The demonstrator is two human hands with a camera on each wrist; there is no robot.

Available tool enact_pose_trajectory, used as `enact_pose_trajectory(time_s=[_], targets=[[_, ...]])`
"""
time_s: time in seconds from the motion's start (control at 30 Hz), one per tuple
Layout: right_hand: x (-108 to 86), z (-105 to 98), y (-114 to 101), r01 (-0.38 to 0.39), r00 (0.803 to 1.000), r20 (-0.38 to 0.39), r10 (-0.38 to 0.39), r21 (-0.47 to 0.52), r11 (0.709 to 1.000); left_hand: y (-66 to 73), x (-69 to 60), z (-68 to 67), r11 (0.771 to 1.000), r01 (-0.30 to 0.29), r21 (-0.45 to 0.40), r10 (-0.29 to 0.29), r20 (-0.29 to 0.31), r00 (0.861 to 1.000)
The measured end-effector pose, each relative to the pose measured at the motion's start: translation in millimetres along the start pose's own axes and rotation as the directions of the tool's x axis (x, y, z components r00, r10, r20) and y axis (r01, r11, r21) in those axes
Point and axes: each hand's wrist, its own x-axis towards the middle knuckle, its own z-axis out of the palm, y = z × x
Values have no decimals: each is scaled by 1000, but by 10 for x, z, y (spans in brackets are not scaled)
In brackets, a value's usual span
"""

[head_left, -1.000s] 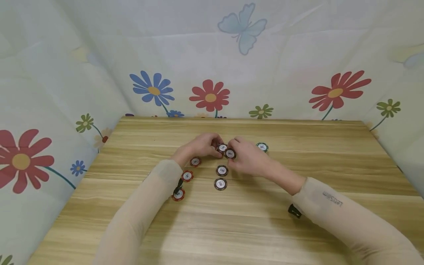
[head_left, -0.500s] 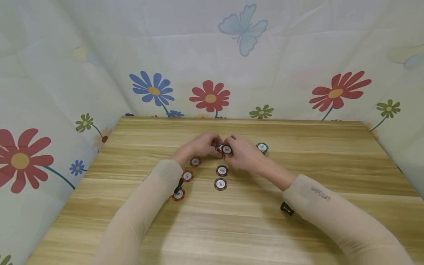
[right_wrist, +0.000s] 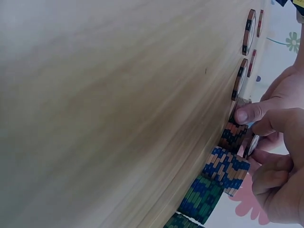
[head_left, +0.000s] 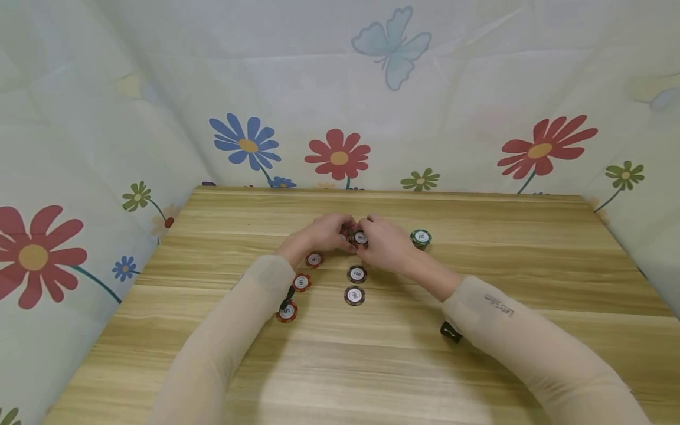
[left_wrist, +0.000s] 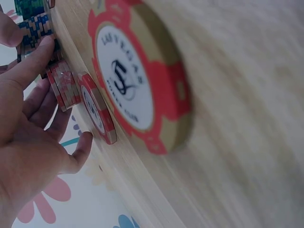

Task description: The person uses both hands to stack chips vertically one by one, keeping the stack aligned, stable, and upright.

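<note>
Black 100 chip (head_left: 361, 237) sits mid-frame in my head view, pinched by the right hand (head_left: 390, 247). I see the left hand (head_left: 325, 234) curled around the dark chip stack (right_wrist: 232, 137), right of centre in the right wrist view.

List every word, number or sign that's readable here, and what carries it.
"LAS VEGAS": nearest red chip, left wrist view
"POKER CLUB": same chip
"5": same chip; red chips, head view
"100": dark chips, head view
"20": green chip, head view
Right sleeve print: too blurred to read surely
Yellow mark, right wrist view: too small
</note>
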Motion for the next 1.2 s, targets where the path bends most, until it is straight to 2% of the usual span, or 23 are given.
enact_pose_trajectory(time_s=[0.4, 0.7, 1.2], targets=[[53, 14, -81, -44, 999, 9, 45, -51, 998, -16, 22, 9, 1000, -2, 23, 2, 0, 1000], [77, -1, -104, -66, 997, 43, 69, -80, 995, -18, 17, 12, 1000, 2, 24, -2, 0, 1000], [64, 11, -36, -37, 998, 38, 40, -73, 997, -27, 9, 10, 1000, -4, 28, 4, -5, 1000]])
